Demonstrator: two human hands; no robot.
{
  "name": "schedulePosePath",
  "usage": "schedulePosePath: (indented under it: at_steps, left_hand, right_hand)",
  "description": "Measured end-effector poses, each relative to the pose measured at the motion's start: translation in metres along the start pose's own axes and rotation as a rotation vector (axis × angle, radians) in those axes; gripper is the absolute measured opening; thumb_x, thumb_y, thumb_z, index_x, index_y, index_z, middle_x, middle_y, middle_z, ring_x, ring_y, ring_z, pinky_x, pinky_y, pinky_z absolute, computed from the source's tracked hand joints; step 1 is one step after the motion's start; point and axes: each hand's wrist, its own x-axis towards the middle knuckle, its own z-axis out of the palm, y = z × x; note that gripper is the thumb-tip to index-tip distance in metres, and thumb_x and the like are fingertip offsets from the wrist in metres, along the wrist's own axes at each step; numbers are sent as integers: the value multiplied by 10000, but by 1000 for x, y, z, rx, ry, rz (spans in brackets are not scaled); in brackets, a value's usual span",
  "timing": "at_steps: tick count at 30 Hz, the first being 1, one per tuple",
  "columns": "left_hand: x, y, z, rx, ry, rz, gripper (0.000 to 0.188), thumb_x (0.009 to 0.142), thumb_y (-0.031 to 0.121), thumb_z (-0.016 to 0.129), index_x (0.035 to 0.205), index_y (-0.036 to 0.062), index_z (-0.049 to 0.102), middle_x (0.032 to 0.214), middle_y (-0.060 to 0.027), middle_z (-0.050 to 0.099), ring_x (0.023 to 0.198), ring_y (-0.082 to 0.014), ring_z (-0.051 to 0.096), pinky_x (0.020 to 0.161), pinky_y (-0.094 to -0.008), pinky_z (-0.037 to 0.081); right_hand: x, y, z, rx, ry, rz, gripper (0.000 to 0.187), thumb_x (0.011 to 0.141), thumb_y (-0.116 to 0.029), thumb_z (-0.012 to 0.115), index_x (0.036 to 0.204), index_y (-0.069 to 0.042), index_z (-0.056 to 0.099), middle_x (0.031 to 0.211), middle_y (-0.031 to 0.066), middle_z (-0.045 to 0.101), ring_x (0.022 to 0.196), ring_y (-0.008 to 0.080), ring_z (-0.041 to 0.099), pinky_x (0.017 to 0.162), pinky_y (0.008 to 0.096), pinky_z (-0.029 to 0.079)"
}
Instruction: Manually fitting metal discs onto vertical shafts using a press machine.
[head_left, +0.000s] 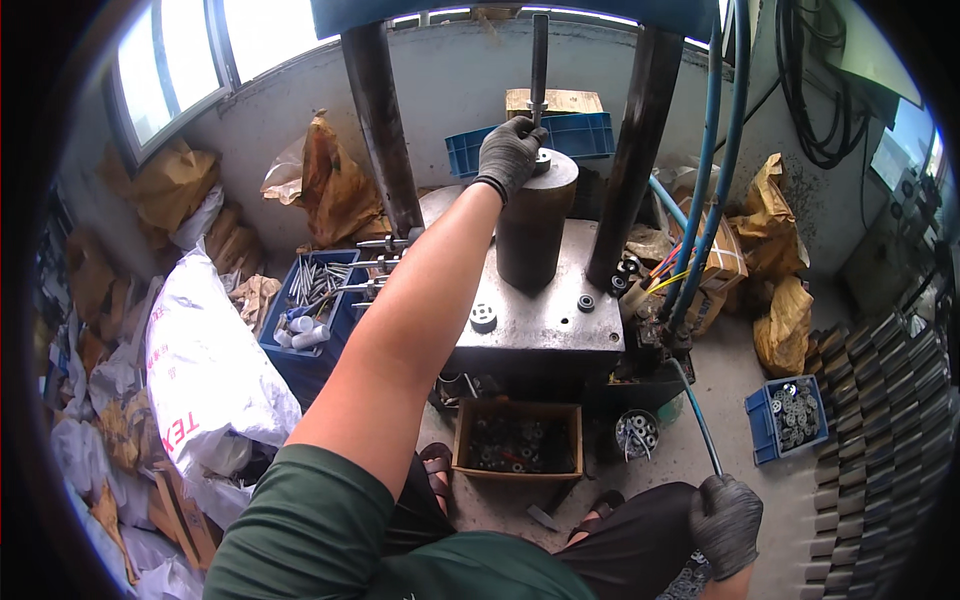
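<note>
My left hand point(510, 157), in a dark grey glove, reaches up to the top of a thick steel cylinder point(532, 235). Its fingers are closed round the lower end of an upright dark metal rod point(539, 60), just below a small collar. Beside the fingertips, a small ring-shaped part point(542, 160) sits on the cylinder's top face; the glove hides some of it. Low on the right, my gloved right hand point(725, 522) wraps round the end of a thin lever point(698, 415) that slants down from the press.
Two dark columns point(383, 120) flank the cylinder on a steel plate point(560, 325) bearing a slotted round part point(483, 318). A blue bin point(285, 340) of metal shafts stands left. Below is a wooden box point(518, 472); right, blue hoses point(712, 190) and a crate point(765, 430) of metal parts.
</note>
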Motion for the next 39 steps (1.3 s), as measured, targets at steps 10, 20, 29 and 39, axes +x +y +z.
schedulePosePath:
  at_steps: [10,20,29,39]
  left_hand:
    - [0,-2,2,-2,6,5,292,951,314,704,1111,71,730,963,-114,763,872,-230,715,829,-351,544]
    - [1,-2,0,-15,-16,13,283,958,267,713,1128,41,724,973,-103,770,863,-169,709,831,-316,545]
    - [2,-8,3,-204,-91,42,291,927,215,730,1172,60,707,997,-99,758,894,-195,710,850,-327,552]
    - [-5,0,2,-365,-155,-35,220,951,83,701,1164,28,693,1040,-65,734,940,-143,660,879,-282,544]
  right_hand:
    - [-1,11,2,71,-69,-57,193,705,-145,669,871,-71,733,789,163,670,740,391,646,708,487,528]
    - [9,4,-9,100,-33,-27,173,723,-96,661,880,-67,724,823,165,681,774,386,653,722,483,529]
    - [83,5,-51,133,283,-125,220,817,-26,632,1027,-16,696,1046,210,687,877,391,682,820,441,552]
    - [212,21,-86,226,496,-31,324,916,-70,619,1225,2,689,1077,212,724,962,310,728,867,379,565]
